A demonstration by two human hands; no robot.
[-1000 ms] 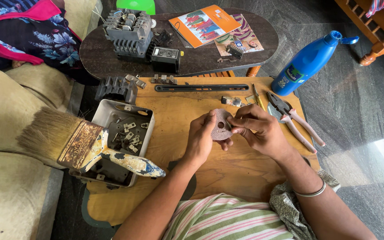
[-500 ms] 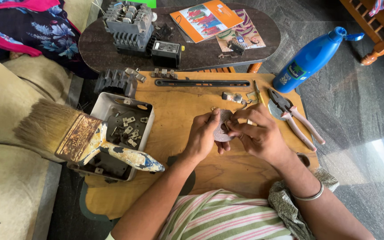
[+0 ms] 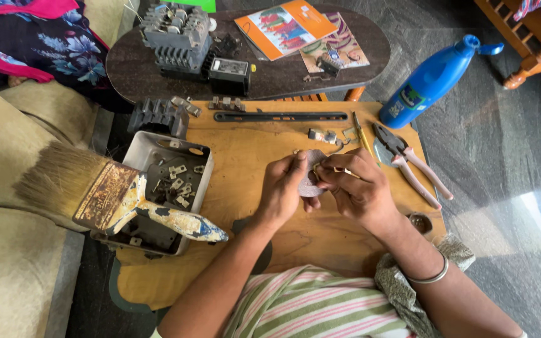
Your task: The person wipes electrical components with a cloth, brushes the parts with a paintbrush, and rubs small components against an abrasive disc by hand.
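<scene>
Two hands meet over the middle of the wooden board (image 3: 252, 156): the left hand (image 3: 283, 188) pinches a small round grey pad (image 3: 310, 183) to keep it steady. The right hand (image 3: 358, 191) closes its fingers on a tiny metal piece (image 3: 333, 169) pressed against the pad. Red-handled pliers (image 3: 408, 163) lie near on the right, easy to reach.
</scene>
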